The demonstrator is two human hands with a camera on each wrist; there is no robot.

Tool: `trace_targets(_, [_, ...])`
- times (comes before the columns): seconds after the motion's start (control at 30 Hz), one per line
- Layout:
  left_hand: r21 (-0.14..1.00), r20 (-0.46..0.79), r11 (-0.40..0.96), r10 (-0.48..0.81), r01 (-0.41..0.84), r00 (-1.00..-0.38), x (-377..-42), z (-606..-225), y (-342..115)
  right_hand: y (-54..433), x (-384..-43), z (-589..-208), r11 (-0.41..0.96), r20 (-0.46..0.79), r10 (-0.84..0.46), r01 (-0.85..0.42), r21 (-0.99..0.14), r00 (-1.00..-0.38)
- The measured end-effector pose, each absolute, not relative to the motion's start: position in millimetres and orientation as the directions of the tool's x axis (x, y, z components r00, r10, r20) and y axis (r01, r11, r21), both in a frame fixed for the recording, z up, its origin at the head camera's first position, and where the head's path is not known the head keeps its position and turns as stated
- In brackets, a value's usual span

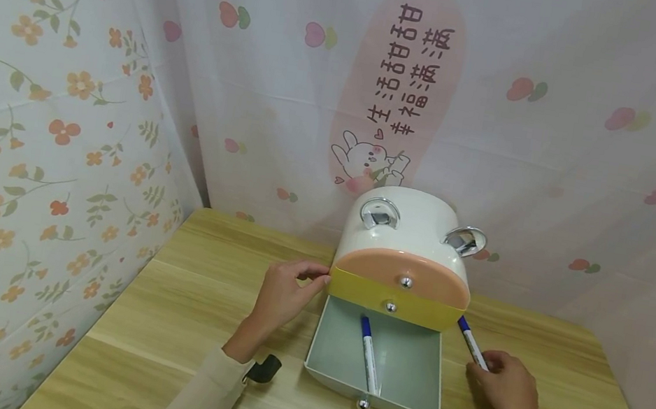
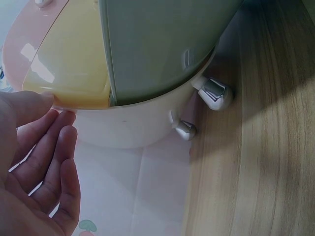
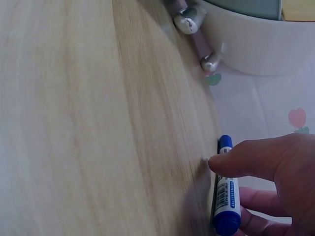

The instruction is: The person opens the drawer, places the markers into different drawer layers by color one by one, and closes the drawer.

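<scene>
A small white cabinet (image 1: 408, 220) with a rounded top stands on the table. Its orange top drawer (image 1: 437, 282) and yellow middle drawer (image 1: 362, 293) are closed, while the grey-green bottom drawer (image 1: 412, 365) is pulled out. Inside that drawer lies a blue-capped marker (image 1: 368, 359). My left hand (image 1: 283, 293) touches the cabinet's left side, thumb (image 2: 37, 105) by the yellow drawer's edge and other fingers loosely bent. To the right of the cabinet, my right hand (image 1: 507, 387) pinches a second white marker (image 3: 227, 191) with blue ends, low over the tabletop.
The wooden table (image 1: 193, 297) meets a printed curtain (image 1: 277, 119) behind the cabinet, with a floral curtain (image 1: 42, 155) at the left. Silver ear-shaped loops (image 1: 465, 240) stick out from the cabinet top. A round silver knob (image 1: 363, 403) projects from the pulled-out drawer's front.
</scene>
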State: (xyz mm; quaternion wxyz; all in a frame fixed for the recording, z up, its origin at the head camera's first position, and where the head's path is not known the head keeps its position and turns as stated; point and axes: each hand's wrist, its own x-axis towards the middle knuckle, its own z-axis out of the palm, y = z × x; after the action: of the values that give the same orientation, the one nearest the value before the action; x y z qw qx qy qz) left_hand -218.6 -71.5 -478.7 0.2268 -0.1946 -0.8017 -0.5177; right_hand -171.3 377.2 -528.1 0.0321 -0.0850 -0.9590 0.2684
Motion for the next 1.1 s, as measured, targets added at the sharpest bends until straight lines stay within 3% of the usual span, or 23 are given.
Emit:
trace_targets(0.47, [0.732,0.568,0.408,0.076,0.545,-0.820,-217.9,-478.3,-71.6,376.3,-171.5,-531.7,0.821,0.007,0.225,0.185,-0.540,-0.974])
trace_targets(1.1, [0.742,0.560,0.399,0.073,0.539,-0.825,-218.7,-478.7,-70.9,367.4,-163.0,-526.9,0.692,-0.125,0.295,0.302,-0.656,-0.947])
